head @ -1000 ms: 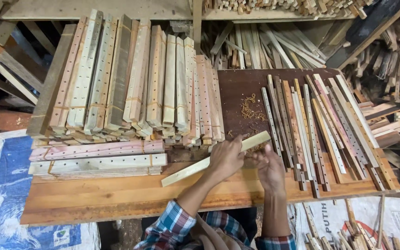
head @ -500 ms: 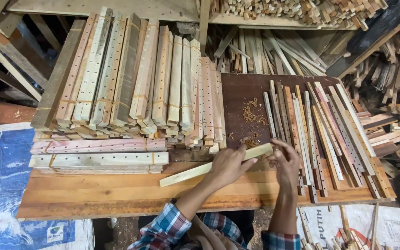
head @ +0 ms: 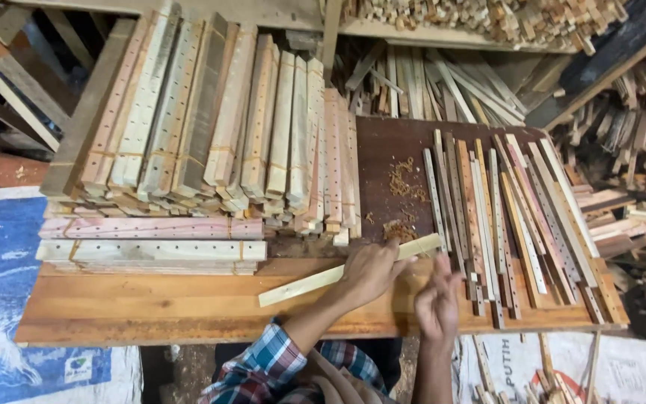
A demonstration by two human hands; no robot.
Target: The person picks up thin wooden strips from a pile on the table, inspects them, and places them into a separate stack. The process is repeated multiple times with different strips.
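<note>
Left hand (head: 371, 271) closed over a pale slat (head: 304, 283), pressing it flat against the wooden surface (head: 136, 307), slat angled from lower left up to upper right, far end near a small heap of shavings (head: 400, 228). Right hand (head: 437, 299) just beside, blurred, fingers loosely spread near the slat's right end, holding nothing that can be made out. To the left, bundled drilled slats (head: 151, 239) stacked crosswise, and behind them more tied bundles (head: 218, 127) leaning in a row. To the right, loose thin strips (head: 517, 217) laid side by side on the surface. Scrap wood (head: 629, 150) piled at far right. Plaid sleeve (head: 263, 366) at bottom edge. Blue sack (head: 1, 299) at left.
</note>
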